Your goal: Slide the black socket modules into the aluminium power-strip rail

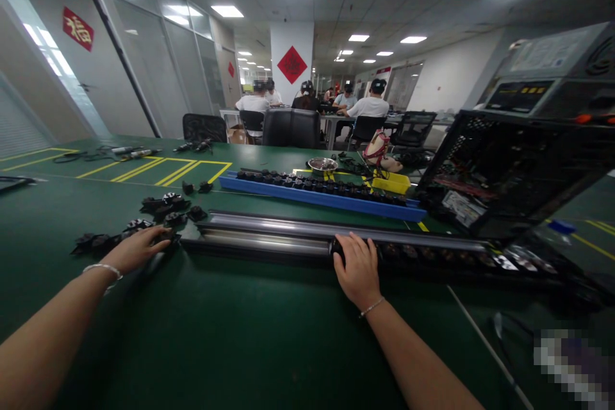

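Observation:
My left hand (139, 248) is closed around a small black part at the left end of a long metal channel (269, 243); the fingers partly hide the part. Beside that hand lies a loose pile of similar black parts (166, 205). My right hand (356, 268) rests over the channel, its fingers curled on another black part (335, 248) seated in it. To the right of this hand, a row of black parts (423, 255) fills the channel. Left of it, the channel's shiny inside is bare. A second metal strip (298, 225) runs just behind.
A blue tray (312, 191) filled with black parts lies behind the channel. Farther back are a round metal dish (323, 165) and a yellow box (391, 182). An open computer case (475, 173) stands at right. A thin rod (485, 339) lies front right. Several people sit beyond.

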`<state>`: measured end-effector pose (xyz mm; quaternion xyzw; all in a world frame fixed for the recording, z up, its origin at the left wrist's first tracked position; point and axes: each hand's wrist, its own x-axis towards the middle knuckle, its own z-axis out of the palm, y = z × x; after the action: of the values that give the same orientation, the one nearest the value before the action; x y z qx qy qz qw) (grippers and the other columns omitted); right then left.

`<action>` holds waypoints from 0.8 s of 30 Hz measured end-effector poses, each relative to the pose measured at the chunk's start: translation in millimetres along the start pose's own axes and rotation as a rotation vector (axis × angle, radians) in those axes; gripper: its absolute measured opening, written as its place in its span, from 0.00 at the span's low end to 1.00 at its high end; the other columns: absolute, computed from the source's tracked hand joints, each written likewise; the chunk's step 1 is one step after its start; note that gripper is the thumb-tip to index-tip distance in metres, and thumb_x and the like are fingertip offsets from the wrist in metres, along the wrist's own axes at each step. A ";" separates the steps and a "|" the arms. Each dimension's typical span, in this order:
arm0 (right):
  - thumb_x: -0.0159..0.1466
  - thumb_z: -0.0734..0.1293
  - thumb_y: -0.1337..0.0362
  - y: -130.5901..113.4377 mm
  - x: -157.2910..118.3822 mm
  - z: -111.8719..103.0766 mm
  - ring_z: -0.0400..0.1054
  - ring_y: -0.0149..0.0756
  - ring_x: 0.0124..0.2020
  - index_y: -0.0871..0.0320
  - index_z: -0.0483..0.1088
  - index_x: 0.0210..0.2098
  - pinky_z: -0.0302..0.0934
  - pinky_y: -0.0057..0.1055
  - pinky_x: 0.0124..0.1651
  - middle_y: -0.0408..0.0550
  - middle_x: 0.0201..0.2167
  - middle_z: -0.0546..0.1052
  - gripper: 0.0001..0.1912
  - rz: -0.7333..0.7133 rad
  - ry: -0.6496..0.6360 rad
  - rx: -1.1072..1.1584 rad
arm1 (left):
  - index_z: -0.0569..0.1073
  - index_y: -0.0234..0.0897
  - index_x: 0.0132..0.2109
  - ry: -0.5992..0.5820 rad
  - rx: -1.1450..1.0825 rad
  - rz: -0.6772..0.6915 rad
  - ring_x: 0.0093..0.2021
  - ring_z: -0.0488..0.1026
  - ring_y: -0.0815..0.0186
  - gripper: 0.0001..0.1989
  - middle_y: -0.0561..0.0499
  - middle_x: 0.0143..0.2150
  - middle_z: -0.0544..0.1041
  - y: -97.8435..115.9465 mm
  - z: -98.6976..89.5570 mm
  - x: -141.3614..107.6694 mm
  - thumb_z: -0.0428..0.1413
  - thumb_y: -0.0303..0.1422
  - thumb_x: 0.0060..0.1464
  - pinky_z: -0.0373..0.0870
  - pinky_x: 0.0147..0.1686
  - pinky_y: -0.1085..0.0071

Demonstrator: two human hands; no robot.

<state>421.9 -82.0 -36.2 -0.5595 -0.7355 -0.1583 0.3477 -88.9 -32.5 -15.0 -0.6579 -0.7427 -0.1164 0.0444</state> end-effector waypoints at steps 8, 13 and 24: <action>0.62 0.57 0.63 0.4 -0.3 -0.2 0.58 0.39 0.55 0.58 0.64 0.51 0.37 0.43 0.61 0.48 0.47 0.72 0.18 0.005 -0.009 -0.008 | 0.62 0.42 0.57 -0.156 0.279 -0.022 0.64 0.47 0.59 0.25 0.49 0.63 0.58 -19.1 12.1 10.1 0.40 0.42 0.54 0.48 0.57 0.57; 0.62 0.57 0.63 -0.3 -0.3 -0.9 0.57 0.39 0.55 0.58 0.64 0.51 0.36 0.43 0.61 0.48 0.48 0.72 0.19 0.014 -0.016 -0.006 | 0.64 0.42 0.56 -0.108 0.280 -0.118 0.65 0.40 0.53 0.24 0.50 0.66 0.50 -25.5 13.6 14.3 0.42 0.42 0.53 0.48 0.56 0.51; 0.61 0.56 0.64 -1.1 -0.9 -0.1 0.57 0.39 0.55 0.59 0.62 0.52 0.38 0.44 0.61 0.50 0.48 0.71 0.20 0.005 0.011 -0.008 | 0.60 0.28 0.56 0.450 -0.132 0.080 0.62 0.52 0.55 0.28 0.36 0.60 0.59 126.5 -19.0 21.4 0.46 0.40 0.52 0.50 0.58 0.56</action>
<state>421.0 -83.1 -36.6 -0.5617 -0.7316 -0.1638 0.3499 31.6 -2.6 22.6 -0.6459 -0.6782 -0.3065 0.1701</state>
